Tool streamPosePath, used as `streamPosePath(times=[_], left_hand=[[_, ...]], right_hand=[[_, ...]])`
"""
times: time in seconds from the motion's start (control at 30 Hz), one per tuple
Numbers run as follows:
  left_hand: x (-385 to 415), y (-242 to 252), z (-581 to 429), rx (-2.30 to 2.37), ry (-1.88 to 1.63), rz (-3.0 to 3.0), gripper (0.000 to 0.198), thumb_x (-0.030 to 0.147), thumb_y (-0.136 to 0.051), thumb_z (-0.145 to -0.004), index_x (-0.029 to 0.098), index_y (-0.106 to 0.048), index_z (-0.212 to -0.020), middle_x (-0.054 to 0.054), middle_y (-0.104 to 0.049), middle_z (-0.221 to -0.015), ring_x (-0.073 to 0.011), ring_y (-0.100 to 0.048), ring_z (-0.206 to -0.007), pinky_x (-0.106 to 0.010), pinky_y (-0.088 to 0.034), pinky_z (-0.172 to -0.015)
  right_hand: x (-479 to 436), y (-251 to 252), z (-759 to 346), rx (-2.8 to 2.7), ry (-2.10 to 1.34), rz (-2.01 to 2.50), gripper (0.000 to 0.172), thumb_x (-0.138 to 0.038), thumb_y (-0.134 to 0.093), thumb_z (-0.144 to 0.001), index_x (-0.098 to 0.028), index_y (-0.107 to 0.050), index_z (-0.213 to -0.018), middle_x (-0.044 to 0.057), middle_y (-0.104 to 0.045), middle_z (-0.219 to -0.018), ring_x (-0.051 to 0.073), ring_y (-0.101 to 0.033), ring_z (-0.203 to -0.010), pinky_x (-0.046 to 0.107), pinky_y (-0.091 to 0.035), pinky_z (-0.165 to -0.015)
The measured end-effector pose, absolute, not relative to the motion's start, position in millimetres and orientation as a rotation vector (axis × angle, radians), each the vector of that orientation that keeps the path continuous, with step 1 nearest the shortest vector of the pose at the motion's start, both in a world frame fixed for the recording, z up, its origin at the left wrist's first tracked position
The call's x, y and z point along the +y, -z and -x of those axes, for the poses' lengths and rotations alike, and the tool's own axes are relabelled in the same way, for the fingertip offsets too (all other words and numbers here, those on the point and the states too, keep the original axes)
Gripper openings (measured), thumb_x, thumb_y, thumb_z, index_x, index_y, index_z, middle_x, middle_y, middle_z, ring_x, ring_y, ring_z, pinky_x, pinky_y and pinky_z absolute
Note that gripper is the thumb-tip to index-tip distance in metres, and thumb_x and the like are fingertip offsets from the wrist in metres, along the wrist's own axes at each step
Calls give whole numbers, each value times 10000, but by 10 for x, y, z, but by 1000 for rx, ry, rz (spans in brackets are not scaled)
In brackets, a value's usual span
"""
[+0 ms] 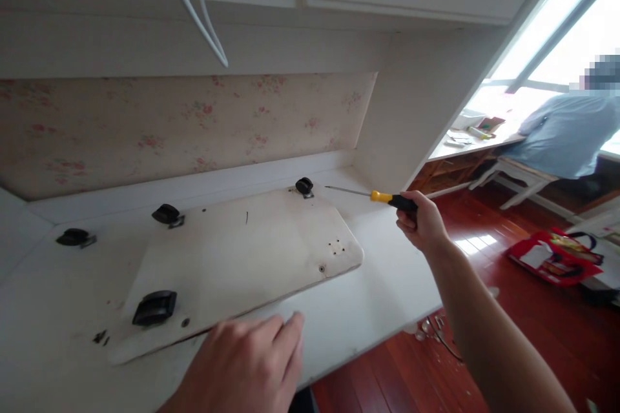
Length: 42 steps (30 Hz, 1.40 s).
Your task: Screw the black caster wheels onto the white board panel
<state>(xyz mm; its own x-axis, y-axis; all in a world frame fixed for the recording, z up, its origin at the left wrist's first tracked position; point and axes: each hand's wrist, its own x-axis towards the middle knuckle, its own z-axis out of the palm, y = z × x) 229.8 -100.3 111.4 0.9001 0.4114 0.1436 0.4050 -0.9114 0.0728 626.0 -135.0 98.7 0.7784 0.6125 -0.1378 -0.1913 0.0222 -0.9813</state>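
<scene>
A white board lies flat on a white desk; black caster wheels sit at its corners. My right hand is closed round a screwdriver with a yellow and black handle. The screwdriver's tip points left towards the caster at the board's far right corner. My left hand rests flat, fingers together, on the desk at the board's near edge and holds nothing.
A loose black caster lies on the desk at the left, and small dark screws lie near the front left. A person in a blue shirt sits at a table by the window. A red bag lies on the wooden floor.
</scene>
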Motion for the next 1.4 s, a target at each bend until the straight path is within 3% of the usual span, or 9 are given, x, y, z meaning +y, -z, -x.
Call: streamPosePath(times=[0.07,0.1,0.23,0.43,0.8,1.03,1.4], left_hand=[[-855,-1318,-2932,748,-22,-3048,319,227,-456,-927,248,-723,-1100,-65,-750,-739,-250,-717,-657,-351,-560,-616],[-733,-1359,-3197,757,84,-3059,310,185,-438,-915,202,-732,-1010,-95,-744,-725,-266,-723,-670,-364,-557,-628],[-138,-1239,-3867,932,223,-3014,353,136,-396,-911,122,-730,-1022,-197,-755,-928,-303,-729,-900,-384,-550,-749],[341,-1036,-4237,1078,232,-2947,417,240,-363,-951,170,-725,-1148,-196,-744,-1045,-320,-716,-971,-410,-555,-778],[524,-841,-4442,1175,225,-2834,461,245,-329,-956,193,-691,-1236,-175,-736,-1127,-319,-709,-1010,-409,-555,-798],[521,-821,-4420,1139,198,-2889,434,231,-348,-950,188,-697,-1205,-183,-747,-1063,-331,-719,-972,-423,-556,-778],[528,-734,-4419,1139,114,-2937,423,224,-311,-979,156,-679,-1177,-182,-749,-975,-305,-726,-917,-416,-549,-765]], right_hand=[[-1426,-934,-6230,-343,-646,1376,269,-373,-622,-738,-258,-398,-643,-52,-346,-522,81,-258,-389,251,-161,-328],[-1460,-914,-6223,-329,-647,1354,259,-365,-625,-745,-256,-413,-646,-51,-354,-529,79,-267,-393,243,-164,-326],[-1566,-865,-6253,-268,-632,1270,240,-331,-654,-740,-244,-452,-643,-57,-374,-528,67,-284,-399,212,-162,-321],[-1604,-852,-6415,-197,-614,1209,260,-310,-708,-697,-205,-486,-613,-62,-406,-446,41,-282,-351,192,-146,-315],[-1449,-756,-6541,-215,-608,1225,270,-322,-718,-700,-198,-496,-608,-67,-409,-424,35,-273,-340,201,-135,-330],[-1268,-748,-6561,-279,-568,1374,318,-351,-722,-701,-193,-495,-544,-30,-441,-401,48,-277,-354,228,-125,-351],[-635,-1131,-6664,-526,-488,1628,342,-411,-748,-691,-163,-590,-516,13,-502,-417,76,-319,-381,269,-193,-383]])
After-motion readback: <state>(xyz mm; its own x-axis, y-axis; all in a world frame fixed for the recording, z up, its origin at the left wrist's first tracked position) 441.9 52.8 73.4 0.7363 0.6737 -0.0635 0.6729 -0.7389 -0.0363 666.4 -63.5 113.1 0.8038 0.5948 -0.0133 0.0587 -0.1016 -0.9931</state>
